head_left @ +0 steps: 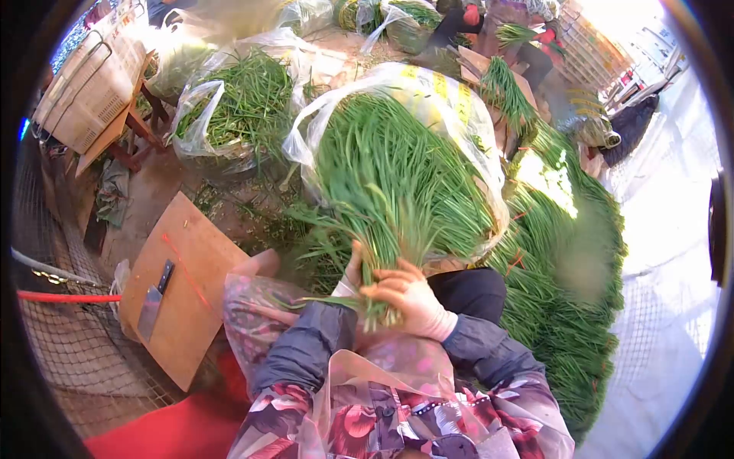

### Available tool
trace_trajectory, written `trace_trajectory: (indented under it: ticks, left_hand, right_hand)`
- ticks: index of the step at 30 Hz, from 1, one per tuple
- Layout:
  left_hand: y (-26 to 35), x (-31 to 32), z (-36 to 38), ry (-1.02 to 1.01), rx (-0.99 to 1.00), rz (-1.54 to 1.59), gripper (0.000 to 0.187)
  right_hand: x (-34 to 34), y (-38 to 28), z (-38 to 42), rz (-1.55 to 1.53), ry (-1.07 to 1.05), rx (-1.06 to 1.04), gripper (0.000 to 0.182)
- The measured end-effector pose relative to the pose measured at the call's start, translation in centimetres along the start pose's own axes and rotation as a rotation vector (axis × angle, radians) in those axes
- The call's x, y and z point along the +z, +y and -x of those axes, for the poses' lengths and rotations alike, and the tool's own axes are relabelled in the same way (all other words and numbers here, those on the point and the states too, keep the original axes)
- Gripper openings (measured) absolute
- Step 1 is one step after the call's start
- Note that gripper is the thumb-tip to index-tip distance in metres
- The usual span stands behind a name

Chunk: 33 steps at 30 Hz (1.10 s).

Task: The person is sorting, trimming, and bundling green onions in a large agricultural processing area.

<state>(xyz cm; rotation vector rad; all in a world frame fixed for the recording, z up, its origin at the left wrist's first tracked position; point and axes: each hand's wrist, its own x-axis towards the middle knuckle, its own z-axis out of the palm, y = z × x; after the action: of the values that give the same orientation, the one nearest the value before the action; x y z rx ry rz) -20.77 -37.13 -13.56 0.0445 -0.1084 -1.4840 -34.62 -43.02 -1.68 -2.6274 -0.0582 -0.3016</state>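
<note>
Over my lap, a bunch of garlic chives [375, 252] stands with its leaves pointing away and its pale stem ends towards me. My right hand [409, 297] has its fingers wrapped across the stems. On the left side of the bunch my left hand [352, 269] grips it, partly hidden by the stalks. Just beyond, a large clear plastic bag [306, 141] lies open, heaped with loose garlic chives [413, 168]. A few stray leaves hang to the left near my sleeve.
At left, a knife [156, 298] and a red tie [187, 268] lie on a wooden board [195, 237]. Tied chive bundles [535, 329] are piled at right. Another filled bag [237, 115], crates [95, 92] and a person with red gloves [547, 38] are farther back.
</note>
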Motion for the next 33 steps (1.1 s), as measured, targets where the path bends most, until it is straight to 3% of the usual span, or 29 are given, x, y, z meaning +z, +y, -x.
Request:
trace_trajectory:
  ticks: [2,4,6,7,8,10,11,12,14,15,16,17,18,20,22,23,26,28,29,30,31,32,33]
  left_hand:
    - [-0.5,0.0,1.2,0.175,-0.127,0.003,0.056]
    - [-0.8,1.8,1.5,0.156,-0.236,0.069,0.058]
    - [-0.5,1.3,1.8,0.148,-0.246,0.145,0.055]
    - [-0.2,0.2,1.9,0.184,-0.255,0.075,0.052]
    - [-0.1,-0.3,1.7,0.212,-0.262,0.006,0.049]
    - [-0.2,0.7,2.5,0.302,-0.279,-0.094,0.05]
    - [-0.3,2.7,3.0,0.29,-0.222,-0.287,0.051]
    - [0.1,4.7,3.4,0.277,-0.154,-0.502,0.052]
    - [0.3,6.6,3.9,0.269,-0.117,-0.584,0.059]
    - [1.4,8.0,4.3,0.224,-0.003,-0.764,0.063]
    - [1.8,9.0,4.6,0.17,0.105,-0.93,0.068]
    - [1.7,9.5,4.7,0.201,0.106,-0.894,0.074]
    - [4.8,9.9,4.3,0.1,0.197,-1.269,0.072]
    - [6.1,9.8,3.8,0.057,0.362,-1.437,0.069]
    - [8.4,11.0,2.9,0.117,0.449,-1.382,0.067]
    - [9.0,11.5,2.9,0.172,0.55,-1.39,0.062]
    - [10.4,13.5,6.8,0.212,0.432,-1.783,0.04]
    - [10.5,14.1,8.4,0.554,0.112,-1.368,0.044]
    - [11.0,11.8,10.0,0.343,0.239,-1.519,0.054]
    - [11.7,9.2,10.1,0.103,0.329,-1.658,0.064]
    - [10.0,10.2,8.5,0.146,0.54,-1.986,0.085]
    - [8.8,8.8,7.0,0.118,0.503,-1.977,0.085]
    - [7.7,7.0,6.9,0.165,0.538,-1.531,0.082]
  right_hand:
    - [-1.7,-0.7,1.1,-0.09,-0.143,-0.008,0.066]
    - [-6.0,1.3,4.3,-0.728,0.156,0.433,0.06]
    - [-5.2,4.3,6.9,-1.179,0.673,0.873,0.062]
    - [-3.3,7.2,9.2,-1.481,0.519,0.932,0.071]
    - [-1.1,8.7,9.5,-1.479,0.519,0.933,0.071]
    - [3.4,9.8,9.5,-1.832,0.191,1.146,0.08]
    - [2.2,8.6,8.5,-1.745,0.159,1.165,0.086]
    - [2.7,8.4,6.5,-1.757,0.154,1.138,0.086]
    - [3.3,8.1,2.8,-1.797,0.258,0.597,0.089]
    - [1.1,7.6,-0.5,-1.765,0.224,0.448,0.092]
    - [-1.4,5.6,-2.0,-1.717,0.213,0.392,0.091]
    - [-2.7,5.9,-3.5,-1.621,0.208,0.323,0.089]
    - [-3.6,5.8,-5.3,-1.532,0.192,0.238,0.088]
    - [-5.5,3.5,-8.7,-1.56,0.281,0.06,0.074]
    - [-8.4,2.0,-12.7,-1.048,0.148,0.16,0.064]
    - [-7.5,0.9,-14.6,-1.01,0.189,0.146,0.061]
    - [-5.8,0.4,-16.3,-0.768,0.231,0.153,0.065]
    - [-0.8,0.9,-14.2,-0.592,0.43,-0.073,0.073]
    - [2.5,3.1,-15.1,-1.0,0.297,-0.017,0.082]
    - [3.9,2.8,-12.1,-1.002,0.139,0.097,0.086]
    - [6.9,4.0,-11.3,-0.811,0.219,-0.009,0.096]
    - [9.1,6.0,-8.4,-0.565,0.024,0.099,0.106]
    - [9.8,6.3,-7.7,-0.602,-0.008,0.107,0.111]
